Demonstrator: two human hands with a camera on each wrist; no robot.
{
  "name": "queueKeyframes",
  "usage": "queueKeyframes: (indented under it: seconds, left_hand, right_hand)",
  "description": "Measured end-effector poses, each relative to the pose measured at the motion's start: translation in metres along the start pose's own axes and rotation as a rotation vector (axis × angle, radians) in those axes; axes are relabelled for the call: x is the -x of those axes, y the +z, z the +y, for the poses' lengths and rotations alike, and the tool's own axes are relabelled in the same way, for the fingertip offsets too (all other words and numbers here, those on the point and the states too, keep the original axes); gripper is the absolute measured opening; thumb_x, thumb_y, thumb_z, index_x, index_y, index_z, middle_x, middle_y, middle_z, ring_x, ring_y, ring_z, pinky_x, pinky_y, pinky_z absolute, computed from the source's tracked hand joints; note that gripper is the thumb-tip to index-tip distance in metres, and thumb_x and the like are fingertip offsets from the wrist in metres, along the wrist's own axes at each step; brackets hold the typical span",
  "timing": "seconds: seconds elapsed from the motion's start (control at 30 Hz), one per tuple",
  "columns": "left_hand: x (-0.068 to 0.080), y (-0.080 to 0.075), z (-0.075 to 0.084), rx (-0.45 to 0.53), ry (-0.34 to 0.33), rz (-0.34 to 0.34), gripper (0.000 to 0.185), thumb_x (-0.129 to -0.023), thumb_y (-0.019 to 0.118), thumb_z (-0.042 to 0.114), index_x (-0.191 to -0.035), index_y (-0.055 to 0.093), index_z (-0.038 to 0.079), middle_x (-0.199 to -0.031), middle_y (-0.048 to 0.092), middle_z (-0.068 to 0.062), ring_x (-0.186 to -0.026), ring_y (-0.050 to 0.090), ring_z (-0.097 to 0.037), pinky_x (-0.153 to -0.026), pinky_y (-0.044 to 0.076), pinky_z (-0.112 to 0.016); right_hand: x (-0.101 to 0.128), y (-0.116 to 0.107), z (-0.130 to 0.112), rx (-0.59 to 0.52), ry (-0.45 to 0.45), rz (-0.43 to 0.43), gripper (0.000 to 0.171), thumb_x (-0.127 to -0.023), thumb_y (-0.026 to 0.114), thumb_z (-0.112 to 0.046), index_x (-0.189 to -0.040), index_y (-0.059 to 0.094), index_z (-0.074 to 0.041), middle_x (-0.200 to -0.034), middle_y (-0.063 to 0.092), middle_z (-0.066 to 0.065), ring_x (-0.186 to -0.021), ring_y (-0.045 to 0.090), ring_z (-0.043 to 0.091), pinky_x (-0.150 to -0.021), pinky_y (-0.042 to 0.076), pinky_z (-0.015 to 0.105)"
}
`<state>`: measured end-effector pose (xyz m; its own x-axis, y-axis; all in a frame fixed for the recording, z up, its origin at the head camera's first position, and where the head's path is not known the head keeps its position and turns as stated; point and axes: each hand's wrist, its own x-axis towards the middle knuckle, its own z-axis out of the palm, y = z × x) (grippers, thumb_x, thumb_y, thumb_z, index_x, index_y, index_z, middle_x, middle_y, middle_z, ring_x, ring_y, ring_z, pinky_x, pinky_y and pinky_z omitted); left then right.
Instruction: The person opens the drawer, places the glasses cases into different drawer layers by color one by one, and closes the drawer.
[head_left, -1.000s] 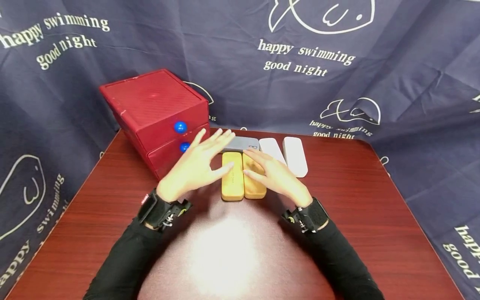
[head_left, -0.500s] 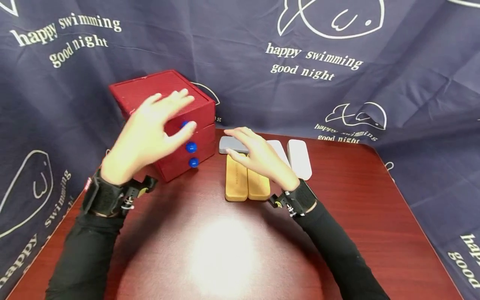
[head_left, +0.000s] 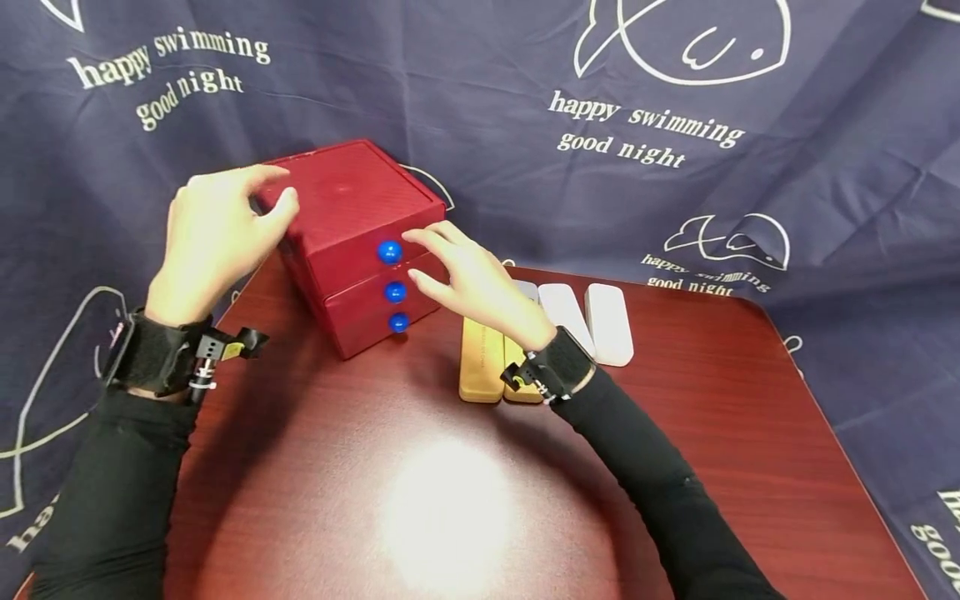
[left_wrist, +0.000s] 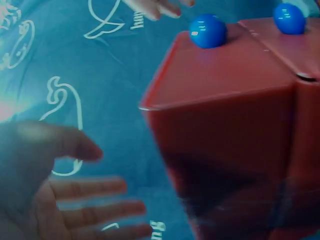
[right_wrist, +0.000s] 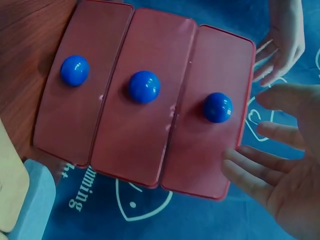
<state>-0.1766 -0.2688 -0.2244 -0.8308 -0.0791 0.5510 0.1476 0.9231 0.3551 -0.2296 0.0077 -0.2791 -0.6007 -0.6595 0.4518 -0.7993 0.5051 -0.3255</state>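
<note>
A red box with three stacked drawers stands at the table's back left. Each drawer front carries a round blue knob. My left hand is beside the box's left side, fingers spread and holding nothing; in the left wrist view a gap shows between the fingers and the box. My right hand hovers at the right of the top drawer front, near its knob. In the right wrist view its fingers overlap the top drawer's edge; whether they touch it I cannot tell.
Two yellow cases lie side by side right of the box, partly hidden under my right arm. A grey case and two white cases lie behind and right of them. A dark blue printed cloth hangs behind the table.
My left hand has moved left, away from the cases to the box's left side. My right hand has moved left and up from above the cases to the drawer fronts. The view has shifted slightly.
</note>
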Motion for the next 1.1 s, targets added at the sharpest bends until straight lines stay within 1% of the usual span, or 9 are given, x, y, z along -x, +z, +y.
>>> queueKeyframes:
  seconds: [0.13, 0.23, 0.3, 0.43, 0.63, 0.73, 0.87, 1.03, 1.1]
  left_hand:
    - [-0.001, 0.010, -0.010, -0.032, -0.096, -0.001, 0.040, -0.093, 0.051, 0.028, -0.118, 0.072, 0.006, -0.100, 0.074, -0.023, -0.090, 0.063, -0.055, -0.076, 0.043, -0.064]
    - [-0.003, 0.017, -0.014, -0.046, -0.130, -0.020, 0.034, -0.091, 0.052, 0.027, -0.103, 0.068, 0.000, -0.088, 0.070, -0.027, -0.082, 0.062, -0.055, -0.071, 0.043, -0.062]
    - [-0.005, 0.019, -0.015, -0.046, -0.149, -0.037, 0.030, -0.090, 0.052, 0.027, -0.092, 0.063, -0.001, -0.082, 0.066, -0.029, -0.080, 0.061, -0.055, -0.069, 0.043, -0.062]
    - [-0.011, 0.023, -0.015, -0.068, -0.181, -0.091, 0.034, -0.090, 0.049, 0.027, -0.085, 0.058, -0.005, -0.085, 0.065, -0.035, -0.082, 0.061, -0.059, -0.070, 0.046, -0.065]
    - [-0.019, 0.032, -0.017, -0.128, -0.227, -0.158, 0.044, -0.092, 0.042, 0.027, -0.076, 0.059, -0.011, -0.091, 0.063, -0.043, -0.086, 0.060, -0.063, -0.071, 0.048, -0.068]
    - [-0.023, 0.036, -0.019, -0.143, -0.265, -0.182, 0.047, -0.093, 0.038, 0.027, -0.080, 0.062, -0.012, -0.096, 0.064, -0.043, -0.089, 0.060, -0.062, -0.073, 0.048, -0.067]
    - [-0.031, 0.039, -0.026, -0.152, -0.326, -0.223, 0.053, -0.095, 0.033, 0.029, -0.093, 0.063, -0.015, -0.108, 0.062, -0.045, -0.099, 0.059, -0.062, -0.078, 0.048, -0.068]
    - [-0.036, 0.041, -0.038, -0.084, -0.370, -0.268, 0.056, -0.097, 0.030, 0.032, -0.095, 0.060, -0.015, -0.112, 0.061, -0.044, -0.102, 0.059, -0.060, -0.083, 0.047, -0.067]
    - [-0.036, 0.042, -0.041, -0.044, -0.386, -0.287, 0.060, -0.097, 0.029, 0.034, -0.105, 0.057, -0.018, -0.114, 0.059, -0.045, -0.104, 0.058, -0.059, -0.086, 0.046, -0.066]
  right_hand:
    - [-0.010, 0.007, -0.003, 0.021, 0.014, -0.001, 0.048, -0.095, 0.070, -0.027, -0.139, 0.059, -0.014, -0.129, 0.059, 0.007, -0.114, 0.063, 0.019, -0.093, 0.054, 0.032]
    - [-0.017, 0.013, -0.004, 0.040, 0.019, -0.017, 0.048, -0.095, 0.069, -0.027, -0.140, 0.058, -0.014, -0.128, 0.059, 0.007, -0.113, 0.063, 0.019, -0.092, 0.055, 0.032]
    - [-0.020, 0.016, -0.005, 0.051, 0.024, -0.032, 0.048, -0.096, 0.068, -0.028, -0.141, 0.057, -0.014, -0.128, 0.058, 0.007, -0.111, 0.063, 0.018, -0.090, 0.055, 0.032]
    - [-0.025, 0.021, -0.005, 0.050, 0.036, -0.060, 0.049, -0.096, 0.068, -0.027, -0.142, 0.056, -0.014, -0.128, 0.057, 0.008, -0.109, 0.063, 0.018, -0.089, 0.057, 0.032]
    - [-0.028, 0.029, -0.005, 0.055, 0.020, -0.044, 0.041, -0.097, 0.067, -0.026, -0.135, 0.059, -0.012, -0.121, 0.057, 0.008, -0.101, 0.063, 0.017, -0.085, 0.057, 0.029]
    - [-0.030, 0.033, -0.005, 0.071, 0.016, -0.043, 0.037, -0.098, 0.066, -0.026, -0.131, 0.060, -0.011, -0.119, 0.058, 0.008, -0.101, 0.063, 0.017, -0.086, 0.056, 0.029]
    - [-0.034, 0.037, -0.004, 0.099, 0.010, -0.047, 0.034, -0.098, 0.066, -0.027, -0.127, 0.058, -0.011, -0.115, 0.059, 0.008, -0.097, 0.063, 0.016, -0.081, 0.056, 0.028]
    - [-0.038, 0.039, -0.003, 0.101, 0.005, -0.053, 0.029, -0.098, 0.066, -0.026, -0.120, 0.055, -0.011, -0.103, 0.060, 0.008, -0.087, 0.062, 0.018, -0.070, 0.052, 0.028]
    - [-0.040, 0.040, -0.002, 0.102, 0.000, -0.053, 0.028, -0.098, 0.067, -0.026, -0.118, 0.054, -0.011, -0.099, 0.060, 0.008, -0.084, 0.062, 0.018, -0.067, 0.050, 0.027]
